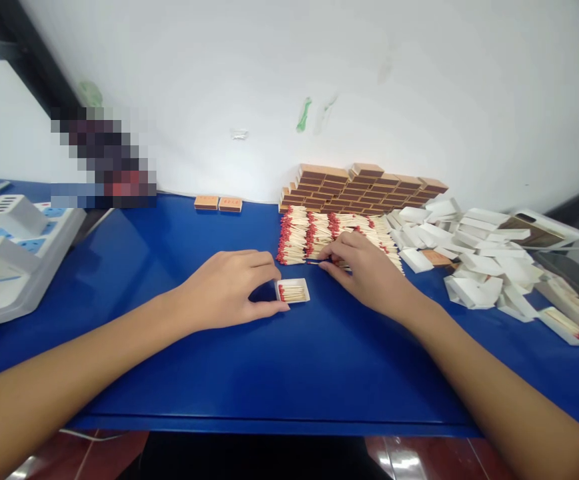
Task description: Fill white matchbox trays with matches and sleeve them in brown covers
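Observation:
A small white matchbox tray [306,291] lies on the blue table, partly filled with red-headed matches [293,294]. My left hand [232,287] has its thumb and fingers closed around the tray's left end. Beyond the tray spreads a large pile of loose matches [293,235] in rough rows, heads mostly to the left. At the front edge of this pile, my right hand [364,273] pinches a match between thumb and fingers; its fingers hide part of the pile.
Closed matchboxes [329,190] are stacked against the wall behind the pile. Two more matchboxes [206,203] stand left of them. White empty trays [474,247] lie heaped at right, near a phone [539,228]. A power strip with plugs [24,267] sits at left.

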Demonstrator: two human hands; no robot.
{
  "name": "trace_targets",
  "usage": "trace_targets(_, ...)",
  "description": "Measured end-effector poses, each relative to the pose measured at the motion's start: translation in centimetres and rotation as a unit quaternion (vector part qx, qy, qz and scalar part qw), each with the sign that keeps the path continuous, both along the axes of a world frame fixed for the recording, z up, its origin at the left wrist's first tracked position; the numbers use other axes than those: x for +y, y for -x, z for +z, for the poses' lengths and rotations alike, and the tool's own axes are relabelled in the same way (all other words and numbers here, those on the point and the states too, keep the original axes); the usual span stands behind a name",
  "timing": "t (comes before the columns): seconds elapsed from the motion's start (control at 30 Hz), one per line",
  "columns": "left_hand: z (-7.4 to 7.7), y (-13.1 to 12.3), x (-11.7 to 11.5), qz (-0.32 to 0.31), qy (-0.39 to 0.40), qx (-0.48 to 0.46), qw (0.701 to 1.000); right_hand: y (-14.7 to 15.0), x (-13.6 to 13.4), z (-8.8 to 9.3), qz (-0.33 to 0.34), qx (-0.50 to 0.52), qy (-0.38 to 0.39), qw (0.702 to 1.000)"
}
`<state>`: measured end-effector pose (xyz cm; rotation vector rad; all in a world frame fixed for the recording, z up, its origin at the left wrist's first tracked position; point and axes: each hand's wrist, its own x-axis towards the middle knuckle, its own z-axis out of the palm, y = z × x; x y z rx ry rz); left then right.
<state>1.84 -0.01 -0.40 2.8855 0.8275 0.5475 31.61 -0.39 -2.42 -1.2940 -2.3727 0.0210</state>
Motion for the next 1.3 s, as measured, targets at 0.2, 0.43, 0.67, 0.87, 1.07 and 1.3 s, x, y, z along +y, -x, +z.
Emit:
trace_targets(0.2, 0.1, 0.0, 0.0, -0.004, -0.003, -0.001, 1.000, 0.2, 0.1, -0.5, 0.006, 0.009, -0.011, 1.000)
trace_targets(0.43, -0.1, 0.1, 0.1, -0.007, -0.003, 0.008, 1.000, 0.3, 0.2, -0.7, 0.007, 0.012, -0.013, 1.000)
trace_targets(0.67, -0.1, 0.1, 0.1, -0.006, 0.001, 0.008, 1.000, 0.5, 0.2, -0.5, 0.011, 0.002, -0.017, 1.000)
trace_targets(0.87, -0.2, 0.0, 0.1, -0.006, -0.001, 0.007, 1.000, 0.5, 0.5, -0.8, 0.010, -0.031, -0.020, 0.999)
trace_targets(1.07, -0.1, 0.0, 0.1, -0.005, -0.006, 0.004, 1.000, 1.2, -0.6, 0.3, 0.024, 0.005, -0.013, 1.000)
trace_targets(1.3, -0.1, 0.0, 0.2, -0.006, -0.008, 0.001, 1.000, 4.4, -3.3, 1.5, 0.084, 0.023, -0.007, 0.996)
